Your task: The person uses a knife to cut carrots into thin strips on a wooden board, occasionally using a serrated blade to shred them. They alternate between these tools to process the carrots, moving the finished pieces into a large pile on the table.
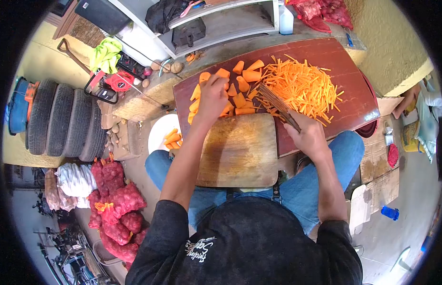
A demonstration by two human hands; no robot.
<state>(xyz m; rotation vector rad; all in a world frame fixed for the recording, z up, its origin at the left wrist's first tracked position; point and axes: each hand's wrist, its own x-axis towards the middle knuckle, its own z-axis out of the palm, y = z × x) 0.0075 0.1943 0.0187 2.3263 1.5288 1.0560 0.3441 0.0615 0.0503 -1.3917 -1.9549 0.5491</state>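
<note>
The left hand (215, 95) was bent over the left part of a scatter of carrot chunks (242, 84), its fingers curled down among them; whether it pinched one could not be told, as the hand itself hid the contact. The right hand (307, 135) was wrapped around the handle of a knife (274, 99), whose broad, brownish blade slanted to the far left, between the chunks and a loose heap of carrot shreds (302, 88) on the right.

Chunks and shreds lay on a dark red worktop (356, 95). At its near edge a stained wooden cutting board (240, 154) reached out over the person's lap, near both hands. Left of the worktop, a white basin (157, 129) held more carrot pieces (172, 137). Farther left stood a row of tyres (65, 118), with filled red mesh sacks (117, 209) piled on the floor nearer the person
</note>
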